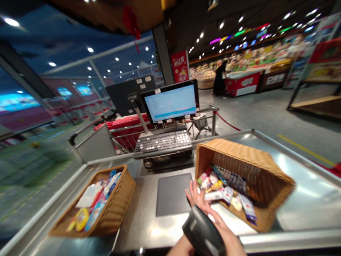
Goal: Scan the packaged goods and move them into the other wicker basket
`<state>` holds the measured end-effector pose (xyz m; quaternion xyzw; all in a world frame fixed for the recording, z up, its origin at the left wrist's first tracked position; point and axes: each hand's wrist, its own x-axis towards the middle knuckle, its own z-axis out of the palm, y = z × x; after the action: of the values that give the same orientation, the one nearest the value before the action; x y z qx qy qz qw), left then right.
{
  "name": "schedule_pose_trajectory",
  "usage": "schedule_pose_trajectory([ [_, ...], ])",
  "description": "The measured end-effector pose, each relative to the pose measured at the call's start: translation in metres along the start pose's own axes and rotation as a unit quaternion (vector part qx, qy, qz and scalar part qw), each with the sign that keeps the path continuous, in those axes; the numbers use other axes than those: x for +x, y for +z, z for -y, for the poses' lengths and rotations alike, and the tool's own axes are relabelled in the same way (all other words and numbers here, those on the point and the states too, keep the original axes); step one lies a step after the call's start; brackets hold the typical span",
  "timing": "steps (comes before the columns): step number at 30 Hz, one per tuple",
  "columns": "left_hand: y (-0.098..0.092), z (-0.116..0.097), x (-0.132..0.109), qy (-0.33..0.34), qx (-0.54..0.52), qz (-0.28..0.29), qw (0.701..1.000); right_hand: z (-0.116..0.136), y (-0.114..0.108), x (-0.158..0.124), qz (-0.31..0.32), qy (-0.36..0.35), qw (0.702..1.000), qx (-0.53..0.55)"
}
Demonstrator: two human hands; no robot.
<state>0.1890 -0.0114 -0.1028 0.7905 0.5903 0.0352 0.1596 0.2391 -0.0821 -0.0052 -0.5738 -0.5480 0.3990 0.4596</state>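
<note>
Here, the right hand (206,209) lay nearest, its grip open with the fingers spread, just beside the small packets (221,192) spilling from a tipped wicker basket (266,177) on the steel desk (138,227). A black handheld scanner (204,231) slanted across below it, its long axis pointing toward the left forearm (179,249); that grip was hidden, so I cannot tell its state.

One head camera, looking forward and down.

It sits high up on the person's head and looks down over the checkout tabletop (144,227). A hand (201,202) is very near, at the bottom of the view. The keyboard (163,144) is farther off, and the shop floor (266,113) is far away near the top.
</note>
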Motion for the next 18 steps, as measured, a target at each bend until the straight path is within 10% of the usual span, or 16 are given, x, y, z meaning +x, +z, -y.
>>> schedule_pose_trajectory([
  [18,-0.104,0.067,-0.022,-0.142,-0.111,-0.319,0.93,0.015,-0.021,-0.066,0.003,-0.011,0.997,-0.075],
])
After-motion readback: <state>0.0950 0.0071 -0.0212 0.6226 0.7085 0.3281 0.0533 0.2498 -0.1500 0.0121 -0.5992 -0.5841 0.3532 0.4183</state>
